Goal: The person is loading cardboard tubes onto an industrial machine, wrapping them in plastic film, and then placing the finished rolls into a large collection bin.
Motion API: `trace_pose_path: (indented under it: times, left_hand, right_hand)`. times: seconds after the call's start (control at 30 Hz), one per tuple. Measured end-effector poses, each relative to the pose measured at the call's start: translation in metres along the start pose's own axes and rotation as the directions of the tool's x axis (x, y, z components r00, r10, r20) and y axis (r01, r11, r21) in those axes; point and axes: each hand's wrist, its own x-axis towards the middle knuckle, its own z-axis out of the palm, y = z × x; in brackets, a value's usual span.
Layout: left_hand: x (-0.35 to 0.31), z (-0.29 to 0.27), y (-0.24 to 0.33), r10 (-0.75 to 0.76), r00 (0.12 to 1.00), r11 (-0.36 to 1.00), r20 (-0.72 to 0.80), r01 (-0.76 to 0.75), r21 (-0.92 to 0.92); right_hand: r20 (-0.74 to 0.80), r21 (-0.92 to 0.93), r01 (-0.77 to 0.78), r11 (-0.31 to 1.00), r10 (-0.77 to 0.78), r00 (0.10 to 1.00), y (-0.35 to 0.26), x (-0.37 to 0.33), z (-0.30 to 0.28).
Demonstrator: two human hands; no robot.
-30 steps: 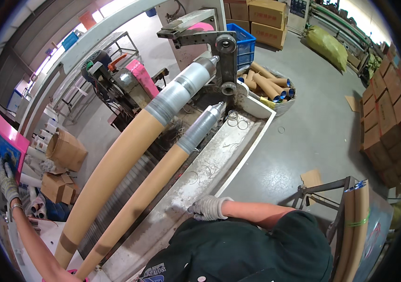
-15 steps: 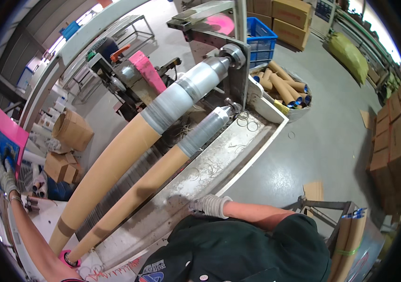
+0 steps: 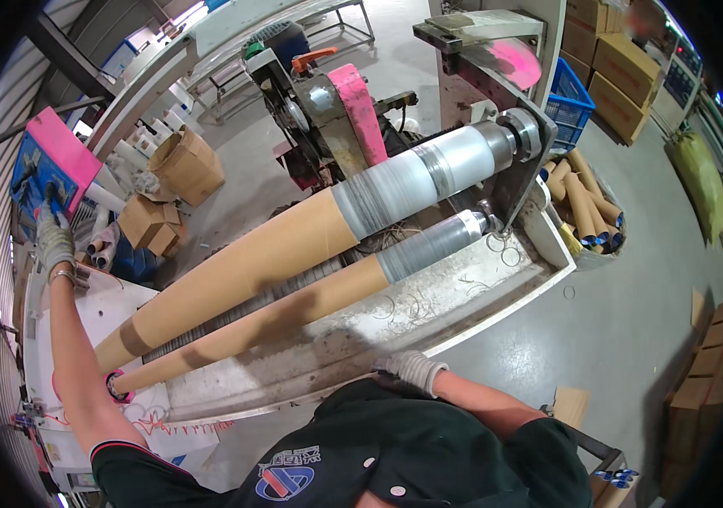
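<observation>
My left hand (image 3: 55, 241), in a pale knit glove, reaches to a blue control panel (image 3: 33, 173) under a pink cover. Its fingers stretch up against the panel's dark controls and look open. My right hand (image 3: 408, 370), gloved too, lies by the near edge of the machine's white trough (image 3: 328, 366), close to my body; its fingertips are dark and partly hidden. Before me a thick brown cardboard tube (image 3: 243, 262) sits on a metal mandrel (image 3: 395, 190). A thinner cardboard tube (image 3: 294, 313) on a second mandrel (image 3: 433, 245) runs alongside, nearer to me.
Beyond the tubes stands a machine unit with a pink guard (image 3: 357, 110). Thin cut rings (image 3: 412, 309) lie in the trough. A bin of short tubes (image 3: 582, 203), a blue crate (image 3: 569, 102) and cartons (image 3: 624, 76) stand at the right; an open carton (image 3: 185, 165) stands at the left.
The view has turned left, so the machine lies further right in the picture. My left hand stays at the panel, and my right hand stays by the trough edge.
</observation>
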Motion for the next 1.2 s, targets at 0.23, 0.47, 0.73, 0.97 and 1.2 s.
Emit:
trace_pose_path:
  times: [0.23,0.47,0.73,0.97,1.2]
  left_hand:
    - [0.006,-0.002,-0.018,-0.037,0.998,0.982,-0.057,0.047,0.18]
    - [0.033,-0.043,0.017,-0.128,0.986,0.987,-0.107,0.138,0.088]
    - [0.042,-0.022,-0.003,-0.041,0.998,0.988,0.043,0.034,0.148]
    - [0.04,-0.027,-0.01,-0.054,0.997,0.989,0.059,0.046,0.138]
    - [0.046,-0.026,-0.011,-0.154,0.988,0.979,0.027,0.149,0.139]
  right_hand:
    - [-0.037,0.024,0.054,0.998,-0.053,0.998,-0.003,0.002,-0.015]
    - [-0.107,0.024,0.076,0.997,-0.073,0.992,0.003,-0.001,-0.016]
    - [-0.062,0.007,-0.016,1.0,0.016,0.998,0.022,-0.003,-0.001]
    - [-0.083,0.085,-0.002,0.996,0.01,0.996,0.014,-0.004,-0.01]
    - [-0.08,0.152,-0.027,0.988,0.04,0.996,0.005,-0.007,-0.024]
